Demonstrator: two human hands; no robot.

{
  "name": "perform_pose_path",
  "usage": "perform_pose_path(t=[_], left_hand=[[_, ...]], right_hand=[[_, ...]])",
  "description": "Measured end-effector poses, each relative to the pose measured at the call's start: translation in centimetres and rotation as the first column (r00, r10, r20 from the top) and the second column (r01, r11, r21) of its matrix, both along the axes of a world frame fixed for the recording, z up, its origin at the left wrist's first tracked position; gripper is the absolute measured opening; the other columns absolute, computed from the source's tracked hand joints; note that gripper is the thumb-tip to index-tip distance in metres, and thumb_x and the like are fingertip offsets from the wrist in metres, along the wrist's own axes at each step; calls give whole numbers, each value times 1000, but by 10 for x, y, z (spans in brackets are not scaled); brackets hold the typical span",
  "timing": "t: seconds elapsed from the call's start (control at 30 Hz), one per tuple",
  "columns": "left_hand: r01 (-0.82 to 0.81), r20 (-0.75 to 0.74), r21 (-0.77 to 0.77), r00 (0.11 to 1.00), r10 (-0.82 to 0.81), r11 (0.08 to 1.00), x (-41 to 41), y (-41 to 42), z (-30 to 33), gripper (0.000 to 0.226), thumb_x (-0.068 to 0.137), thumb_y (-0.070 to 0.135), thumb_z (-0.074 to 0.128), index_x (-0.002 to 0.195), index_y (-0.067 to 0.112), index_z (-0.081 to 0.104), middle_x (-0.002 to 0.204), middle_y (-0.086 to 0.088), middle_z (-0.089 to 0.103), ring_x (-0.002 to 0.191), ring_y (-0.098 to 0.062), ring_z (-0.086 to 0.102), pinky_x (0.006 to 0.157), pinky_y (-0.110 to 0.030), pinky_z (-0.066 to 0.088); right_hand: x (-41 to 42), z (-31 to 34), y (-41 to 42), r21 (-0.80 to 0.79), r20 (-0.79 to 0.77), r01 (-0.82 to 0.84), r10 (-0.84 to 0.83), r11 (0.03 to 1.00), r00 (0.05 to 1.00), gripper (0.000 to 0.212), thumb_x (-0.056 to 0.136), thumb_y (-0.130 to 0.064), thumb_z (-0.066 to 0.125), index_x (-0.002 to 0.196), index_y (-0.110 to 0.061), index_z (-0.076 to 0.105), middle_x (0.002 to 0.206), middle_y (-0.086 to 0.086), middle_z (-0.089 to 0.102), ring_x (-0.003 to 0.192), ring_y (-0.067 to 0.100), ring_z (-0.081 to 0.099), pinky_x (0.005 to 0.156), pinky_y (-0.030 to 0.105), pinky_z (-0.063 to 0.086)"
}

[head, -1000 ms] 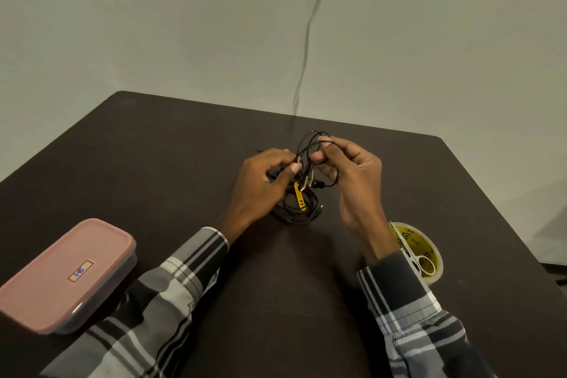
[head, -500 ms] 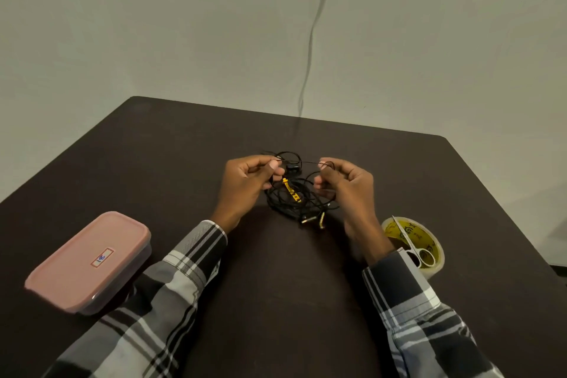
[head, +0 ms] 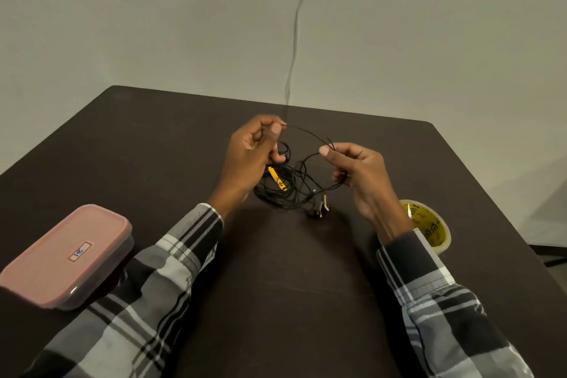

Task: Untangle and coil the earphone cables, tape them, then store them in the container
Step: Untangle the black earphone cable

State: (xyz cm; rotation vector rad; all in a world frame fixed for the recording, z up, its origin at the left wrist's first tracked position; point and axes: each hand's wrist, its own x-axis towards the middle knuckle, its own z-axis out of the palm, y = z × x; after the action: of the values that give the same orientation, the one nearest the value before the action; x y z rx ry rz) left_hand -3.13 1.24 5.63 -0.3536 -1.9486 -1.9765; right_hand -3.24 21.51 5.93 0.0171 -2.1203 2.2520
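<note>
Pinching one earphone cable [head: 303,131] strand, left hand [head: 250,152] and right hand [head: 357,170] stretch it crosswise.

Two hands [head: 250,153] [head: 357,173], one cable tangle [head: 287,190], one pink container [head: 66,255], one tape roll [head: 429,225]

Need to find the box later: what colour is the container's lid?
Pink, on the container; shown in the head view.

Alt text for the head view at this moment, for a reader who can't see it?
Both hands, left hand and right hand, pinch a strand of tangled black earphone cable above a dark table. A closed pink container sits at left; a tape roll at right.
</note>
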Motion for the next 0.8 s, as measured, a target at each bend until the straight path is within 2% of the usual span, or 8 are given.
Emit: perform_pose_path(t=[0.07,0.13,0.2,0.37,0.43,0.53,0.7,0.8], left_hand=[[-12,-32,-20,999,12,1000,-4,3,14,12,101,22,55,103,19,66,65,0,49,55,-8,50,57,-27,55],[-32,-76,-51,997,28,998,-8,2,32,12,100,25,55,103,20,66,66,-6,44,53,-8,42,47,-22,43],[-40,-141,-91,990,27,995,-10,0,51,13,100,27,55,101,21,66,64,-12,40,54,-17,36,45,-20,33],[-87,-253,-213,967,31,973,-10,-16,73,17,101,27,54,102,15,66,63,-25,40,57,-33,32,51,-25,30],[-134,-248,-232,966,75,963,-9,-25,71,16,100,27,55,100,18,67,60,-16,41,58,-26,34,53,-22,32],[-191,-219,-286,967,130,939,-7,-35,62,15,99,26,56,99,18,68,57,5,42,57,-17,37,56,-24,33],[-185,-125,-414,981,146,891,1,-45,46,17,99,28,55,99,16,67,57,0,44,54,-14,39,55,-26,31],[-168,-66,-470,986,155,867,11,-44,35,19,99,34,56,101,18,67,68,-15,59,60,-25,53,60,-35,41]], right_hand=[[0,6,2,-49,6,-32,32,998,999,23,68,-23,89,86,-13,78,60,-7,58,53,7,46,56,22,47],[0,10,6,-124,6,-63,65,990,998,26,65,-24,89,87,-15,78,64,-8,60,53,6,46,57,23,49],[0,13,10,-195,-4,-90,91,977,996,28,67,-21,87,91,-14,77,68,-8,62,53,5,47,59,24,51],[3,20,12,-299,-48,-114,104,947,993,17,76,-18,81,91,-11,75,70,-2,66,65,12,63,68,29,57],[5,23,12,-313,-59,-92,77,945,995,11,82,-16,76,91,-10,74,76,2,70,75,16,69,69,29,58],[7,26,7,-316,-69,-66,47,946,997,6,86,-16,74,88,-11,72,74,3,70,73,16,69,70,30,59],[12,30,-5,-347,-65,-93,75,933,995,7,88,-17,73,83,-16,68,64,-3,61,63,12,66,69,35,61],[15,32,-12,-339,-70,-130,113,932,991,8,88,-17,73,83,-15,68,64,-2,60,63,13,66,68,37,62]])
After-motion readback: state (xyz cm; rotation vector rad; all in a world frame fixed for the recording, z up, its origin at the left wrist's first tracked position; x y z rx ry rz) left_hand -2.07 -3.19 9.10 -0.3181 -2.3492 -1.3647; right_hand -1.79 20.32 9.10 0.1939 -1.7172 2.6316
